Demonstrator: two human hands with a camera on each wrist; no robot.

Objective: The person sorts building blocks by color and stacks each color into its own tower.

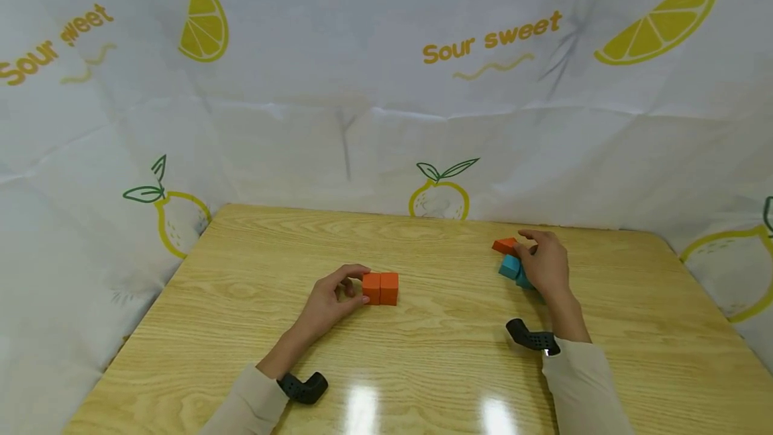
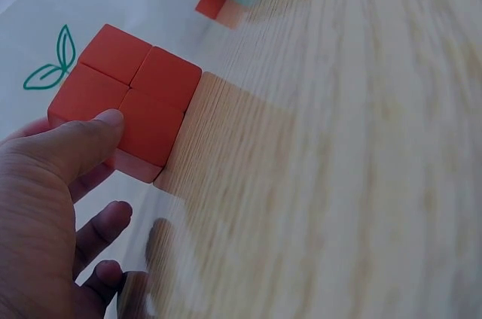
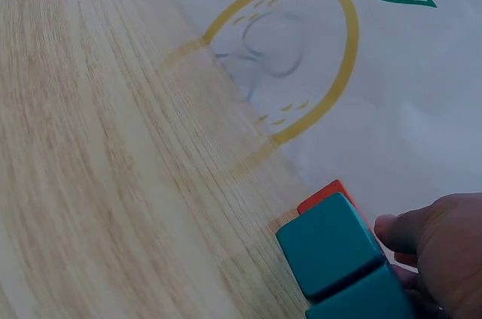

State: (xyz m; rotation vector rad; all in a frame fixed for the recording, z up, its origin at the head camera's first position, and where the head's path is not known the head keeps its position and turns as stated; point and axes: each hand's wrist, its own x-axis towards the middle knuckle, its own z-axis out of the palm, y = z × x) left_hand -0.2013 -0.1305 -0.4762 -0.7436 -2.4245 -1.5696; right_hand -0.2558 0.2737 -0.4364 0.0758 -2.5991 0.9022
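Observation:
Orange-red cubes point(image 1: 380, 288) stand in two adjoining stacks of two at mid-table, seen clearly in the left wrist view. My left hand point(image 1: 329, 304) pinches the left stack, with the thumb on the near face point(image 2: 90, 135) and the index finger behind. Farther right, my right hand point(image 1: 545, 264) has its thumb and index finger around the right end of a wedge-like orange block point(image 1: 504, 246), partly covering it. Teal cubes point(image 1: 510, 266) sit just in front of that block, beneath the hand point(image 3: 452, 259); some of them are hidden.
The wooden table point(image 1: 447, 341) ends at the back against a white lemon-print sheet point(image 1: 302, 139), which also hangs along the sides. Black curved wrist mounts point(image 1: 531, 337) stick out from both wrists above the tabletop.

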